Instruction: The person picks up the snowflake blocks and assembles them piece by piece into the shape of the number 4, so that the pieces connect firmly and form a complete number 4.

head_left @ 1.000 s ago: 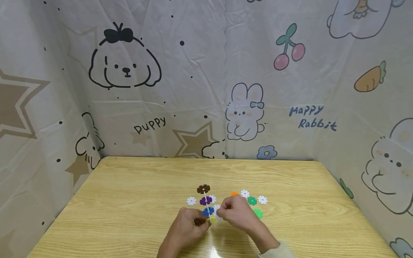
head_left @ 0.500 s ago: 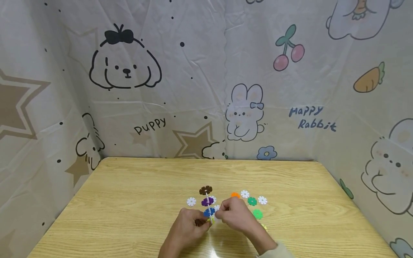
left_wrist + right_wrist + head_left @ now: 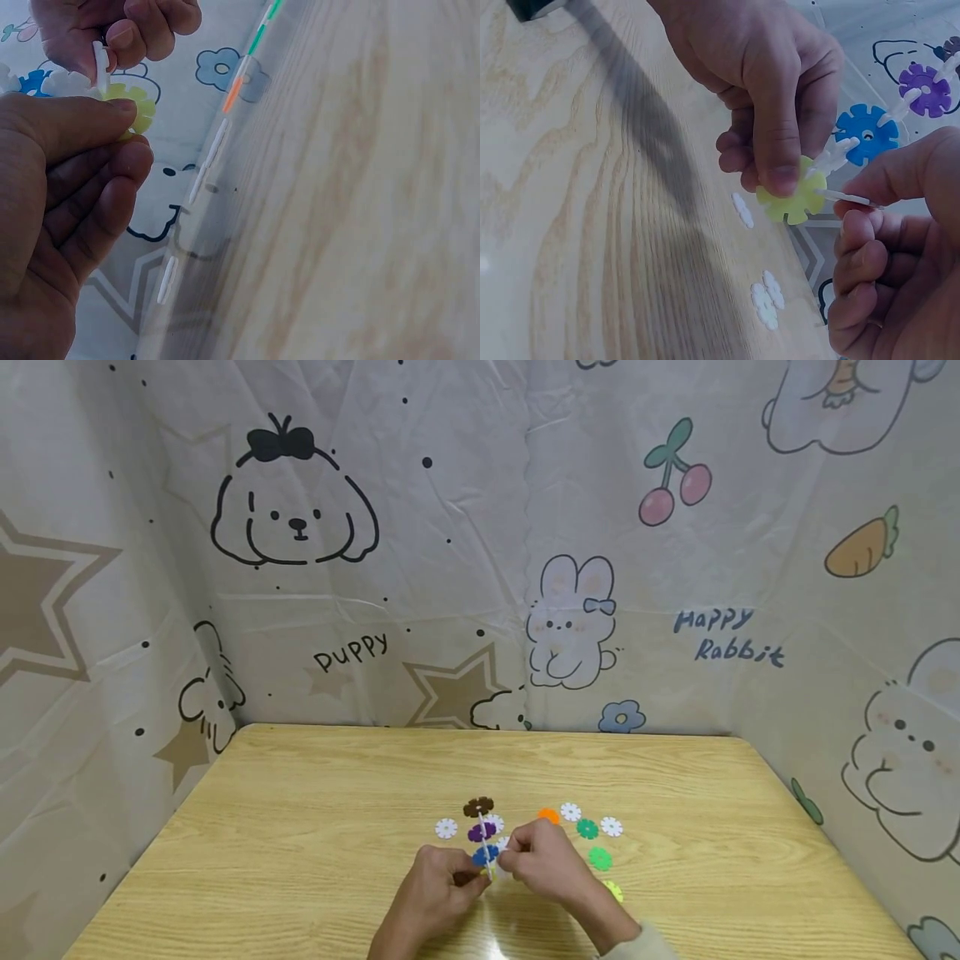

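Observation:
A chain of notched snowflake discs rises away from my hands in the head view: yellow, blue (image 3: 483,856), purple (image 3: 482,832) and brown (image 3: 477,808), linked by white discs standing crosswise. My left hand (image 3: 438,887) pinches the yellow disc (image 3: 784,208) at the near end between thumb and fingers. Between thumb and forefinger, my right hand (image 3: 547,862) holds a white disc (image 3: 850,198), edge-on in the right wrist view. Its edge meets the rim of the yellow disc; whether it sits in a notch I cannot tell.
Loose discs lie on the wooden table (image 3: 300,810): a white one (image 3: 446,828) left of the chain, more white beside it. Right of it are orange (image 3: 549,816), dark green (image 3: 587,828), light green (image 3: 600,858) and yellow (image 3: 614,891) discs. A printed cloth (image 3: 450,568) hangs behind.
The chain's far brown end has dipped slightly toward me and to the right. My right hand has shifted a little left, closer to the yellow end, uncovering a loose yellow disc.

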The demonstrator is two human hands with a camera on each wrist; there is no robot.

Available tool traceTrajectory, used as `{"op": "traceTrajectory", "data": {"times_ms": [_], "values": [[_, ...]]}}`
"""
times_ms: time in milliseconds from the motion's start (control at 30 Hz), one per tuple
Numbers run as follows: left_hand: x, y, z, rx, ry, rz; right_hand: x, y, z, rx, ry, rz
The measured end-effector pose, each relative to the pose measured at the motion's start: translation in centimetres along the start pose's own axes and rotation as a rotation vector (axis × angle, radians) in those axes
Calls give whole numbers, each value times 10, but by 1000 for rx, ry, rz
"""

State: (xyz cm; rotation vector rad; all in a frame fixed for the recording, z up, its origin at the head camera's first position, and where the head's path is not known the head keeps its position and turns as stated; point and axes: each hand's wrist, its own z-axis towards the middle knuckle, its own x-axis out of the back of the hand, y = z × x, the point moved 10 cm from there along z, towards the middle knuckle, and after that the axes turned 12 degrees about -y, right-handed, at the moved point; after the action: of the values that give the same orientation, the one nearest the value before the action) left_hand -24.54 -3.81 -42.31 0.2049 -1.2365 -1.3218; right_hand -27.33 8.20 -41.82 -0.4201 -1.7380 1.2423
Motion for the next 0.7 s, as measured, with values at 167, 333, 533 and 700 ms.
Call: {"op": "traceTrajectory", "data": {"times_ms": [167,333,533,700], "values": [[0,1,0,-5,7,3,-1,1,1,3,-7,18],[0,0,1,-4,0,11,-3,3,2,-2,-9,29],[0,0,2,10,-9,31,-5,2,4,10,-10,37],[1,-1,2,7,-6,28,-6,3,6,-6,-35,11]]}}
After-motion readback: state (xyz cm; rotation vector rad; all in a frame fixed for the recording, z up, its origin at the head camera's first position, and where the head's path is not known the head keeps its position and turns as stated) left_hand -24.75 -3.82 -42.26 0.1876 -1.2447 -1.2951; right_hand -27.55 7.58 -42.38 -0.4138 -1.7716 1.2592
